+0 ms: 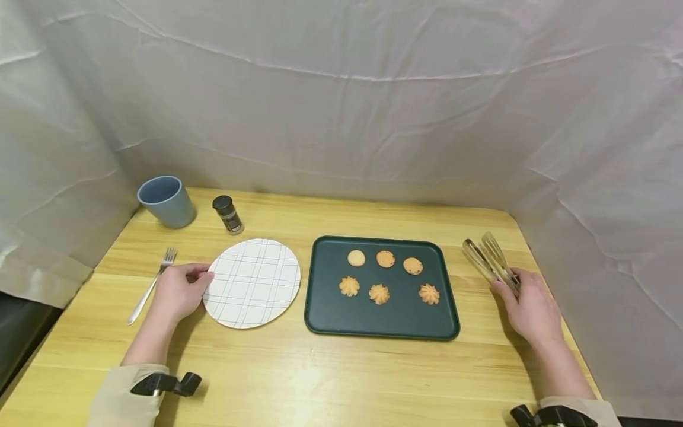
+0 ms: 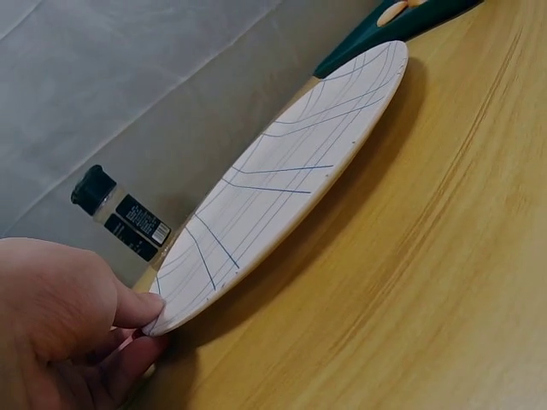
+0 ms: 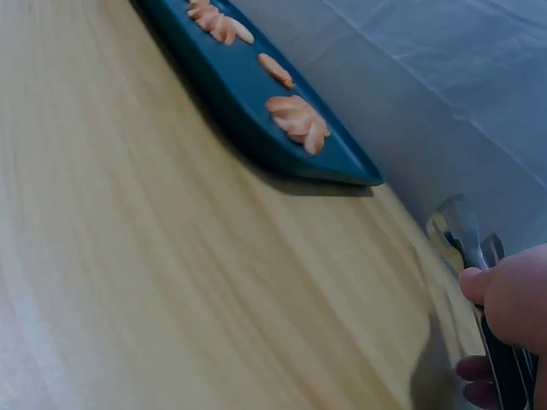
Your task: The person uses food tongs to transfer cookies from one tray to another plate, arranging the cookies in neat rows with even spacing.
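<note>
Bright, soft light in the head view; dimmer wrist views.
Soft shadows fall on the desk (image 1: pixel 320 379) at the left hand's (image 1: pixel 178 292) four o'clock and the right hand's (image 1: pixel 530 305) eight o'clock; creases in the cloth (image 1: pixel 341 124) catch light toward ten. The right wrist view looks bluish (and slightly blurred).

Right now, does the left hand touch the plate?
Touching: the left wrist view shows the left hand pinching the plate by its rim, thumb on top.
</note>
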`<state>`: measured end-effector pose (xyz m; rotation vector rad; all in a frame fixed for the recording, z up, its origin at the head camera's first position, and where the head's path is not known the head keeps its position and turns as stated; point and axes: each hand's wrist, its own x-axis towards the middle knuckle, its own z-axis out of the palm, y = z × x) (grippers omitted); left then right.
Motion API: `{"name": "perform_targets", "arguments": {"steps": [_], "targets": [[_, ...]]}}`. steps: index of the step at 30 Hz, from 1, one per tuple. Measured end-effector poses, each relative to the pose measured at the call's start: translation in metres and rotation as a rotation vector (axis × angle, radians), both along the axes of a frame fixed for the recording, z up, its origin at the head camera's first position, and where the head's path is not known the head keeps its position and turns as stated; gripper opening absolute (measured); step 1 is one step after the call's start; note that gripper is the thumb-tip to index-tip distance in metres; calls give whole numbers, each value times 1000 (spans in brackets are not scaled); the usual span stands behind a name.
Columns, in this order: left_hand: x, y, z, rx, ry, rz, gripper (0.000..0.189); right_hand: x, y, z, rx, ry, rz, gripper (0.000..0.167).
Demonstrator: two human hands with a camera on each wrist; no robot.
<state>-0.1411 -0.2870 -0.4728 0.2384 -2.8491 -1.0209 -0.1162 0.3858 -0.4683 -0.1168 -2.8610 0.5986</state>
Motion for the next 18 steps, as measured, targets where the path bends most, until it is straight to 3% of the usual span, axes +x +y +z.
{"name": "perform_targets", "arguments": {"steps": [10,18], "targets": [[-1,-2,-4,67,-33,18,32,-3,-10,18,-57,-15,21,71],[0,-1,-3,96,-57,10,34,-9,-22,29,-34,-10,53,72]]}}
